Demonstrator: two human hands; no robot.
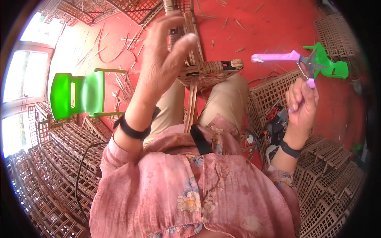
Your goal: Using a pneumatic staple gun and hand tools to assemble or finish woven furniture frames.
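My left hand (160,65) is spread and loose, thumb and fingers apart, and I cannot tell whether it touches the brown woven-strip basket (213,68) at my knees, which lies just to its right. My right hand (303,99), well apart from the basket on its right side, is curled around one handle of the purple-handled metal scissors (293,56), spread open.

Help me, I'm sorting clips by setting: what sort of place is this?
Probably a basket-weaving workshop: brown openwork woven baskets are piled on both sides, thin tan flat strips litter the red floor, and the person's right hand holds purple-handled metal scissors.
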